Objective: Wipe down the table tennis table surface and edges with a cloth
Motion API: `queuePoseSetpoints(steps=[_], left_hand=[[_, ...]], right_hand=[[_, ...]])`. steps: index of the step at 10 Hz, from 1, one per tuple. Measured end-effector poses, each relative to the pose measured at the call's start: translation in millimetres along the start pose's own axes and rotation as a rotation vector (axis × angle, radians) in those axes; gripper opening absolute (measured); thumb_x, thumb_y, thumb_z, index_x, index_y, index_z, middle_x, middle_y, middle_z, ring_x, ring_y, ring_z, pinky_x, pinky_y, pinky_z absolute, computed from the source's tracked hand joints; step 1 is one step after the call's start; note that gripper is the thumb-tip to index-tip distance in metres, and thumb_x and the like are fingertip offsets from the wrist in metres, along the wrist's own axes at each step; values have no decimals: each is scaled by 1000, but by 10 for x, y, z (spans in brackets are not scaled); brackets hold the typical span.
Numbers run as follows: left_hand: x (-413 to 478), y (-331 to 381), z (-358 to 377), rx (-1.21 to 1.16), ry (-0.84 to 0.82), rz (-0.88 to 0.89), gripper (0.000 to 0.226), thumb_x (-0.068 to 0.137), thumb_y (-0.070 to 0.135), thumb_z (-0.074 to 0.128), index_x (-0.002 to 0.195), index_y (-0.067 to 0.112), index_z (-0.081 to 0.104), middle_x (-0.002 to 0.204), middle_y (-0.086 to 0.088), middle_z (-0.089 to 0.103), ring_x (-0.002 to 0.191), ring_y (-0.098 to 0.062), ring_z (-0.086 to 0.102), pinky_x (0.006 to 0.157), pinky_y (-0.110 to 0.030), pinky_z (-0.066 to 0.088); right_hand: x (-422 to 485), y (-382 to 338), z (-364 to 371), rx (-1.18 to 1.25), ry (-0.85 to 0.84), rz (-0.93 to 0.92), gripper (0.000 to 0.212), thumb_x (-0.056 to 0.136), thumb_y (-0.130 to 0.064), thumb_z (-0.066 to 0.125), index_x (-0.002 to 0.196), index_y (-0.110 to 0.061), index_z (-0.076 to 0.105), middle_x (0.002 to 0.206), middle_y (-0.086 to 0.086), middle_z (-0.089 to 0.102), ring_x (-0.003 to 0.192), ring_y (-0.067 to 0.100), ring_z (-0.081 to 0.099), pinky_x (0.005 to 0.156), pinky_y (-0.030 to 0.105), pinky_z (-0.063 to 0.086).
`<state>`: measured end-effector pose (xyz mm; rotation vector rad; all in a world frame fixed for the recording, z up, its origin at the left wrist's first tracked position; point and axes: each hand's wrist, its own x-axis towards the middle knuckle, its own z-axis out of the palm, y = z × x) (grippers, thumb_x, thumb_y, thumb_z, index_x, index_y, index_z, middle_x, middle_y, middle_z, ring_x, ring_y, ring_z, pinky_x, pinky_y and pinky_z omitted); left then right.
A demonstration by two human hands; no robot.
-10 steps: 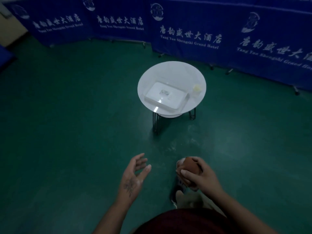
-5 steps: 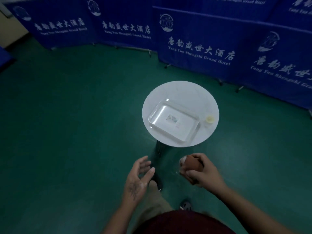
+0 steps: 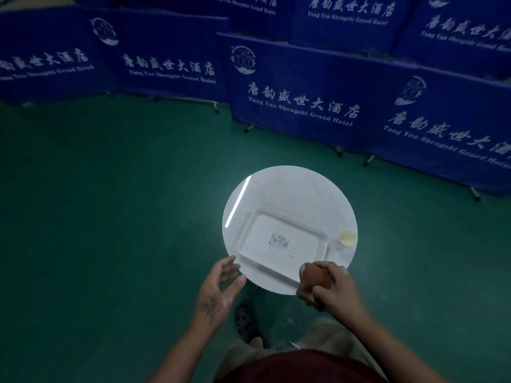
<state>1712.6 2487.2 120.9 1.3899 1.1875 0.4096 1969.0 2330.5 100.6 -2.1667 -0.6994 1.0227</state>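
- The cloth [image 3: 315, 278], a brown-red wad, sits over the near right edge of the round white table [image 3: 290, 189], bunched up inside the right hand [image 3: 337, 293].
- The right hand has its fingers and thumb curled tightly round the cloth, and hand and cloth together cover a bit of the table's near rim.
- The left hand [image 3: 219, 288] holds nothing. Its palm faces the right hand, its fingers are loosely spread, and its fingertips are just at the table's near left edge. I cannot tell whether they touch it.
- A clear rectangular tray [image 3: 322, 234] lies on the table, toward the near side, with a small printed label [image 3: 279, 240] at its centre. The label's print is too small to read.
- A small clear container with a pale yellow lid [image 3: 347, 239] stands at the table's right edge, just beside the tray.
- A bright strip of reflected light crosses the table's left part.
- Below the table's near edge, a dark shoe [image 3: 244, 320] shows on the green floor [image 3: 110, 217].
- Beyond the table, blue barrier panels [image 3: 304, 78] stand in a row, each printed in white with a round logo, Chinese characters and "Tang Yun Shengshi Grand Hotel".
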Motion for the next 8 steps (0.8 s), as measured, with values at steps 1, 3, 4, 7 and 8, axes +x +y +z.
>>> queuePoseSetpoints(steps=[1, 3, 4, 7, 8], left_hand=[[201, 109, 26, -8, -7, -2, 50, 97, 33, 83, 142, 28, 62, 132, 9, 73, 121, -9, 70, 103, -28, 56], [373, 338, 315, -11, 47, -21, 43, 102, 18, 77, 140, 30, 60, 131, 7, 72, 115, 2, 70, 91, -11, 54], [369, 402, 452, -38, 52, -53, 42, 99, 29, 81, 137, 35, 61, 131, 7, 72, 114, 3, 69, 90, -12, 54], [417, 434, 562, -62, 129, -74, 46, 97, 33, 82, 138, 35, 63, 130, 9, 74, 116, 2, 69, 91, -11, 54], [456, 459, 604, -99, 145, -82, 52, 89, 44, 78, 138, 37, 63, 129, 12, 74, 116, 2, 69, 92, -12, 54]], right_hand=[[230, -73, -2, 5, -8, 19, 59, 72, -13, 75, 125, -37, 64, 120, -3, 61, 97, 11, 65, 72, 30, 56], [692, -213, -226, -91, -36, 27, 60, 79, -28, 81, 127, -48, 51, 105, -16, 65, 89, -1, 62, 68, 25, 46], [884, -287, -272, -88, -63, 27, 58, 82, -30, 81, 131, -43, 52, 105, -15, 67, 90, -1, 64, 69, 22, 45], [1284, -491, -536, -62, -101, -33, 59, 93, -24, 82, 145, -22, 55, 146, -1, 59, 131, 19, 58, 99, 35, 48], [1429, -815, -884, 183, -135, -138, 48, 83, -27, 91, 125, -32, 69, 137, 7, 71, 114, 21, 72, 96, 41, 59]])
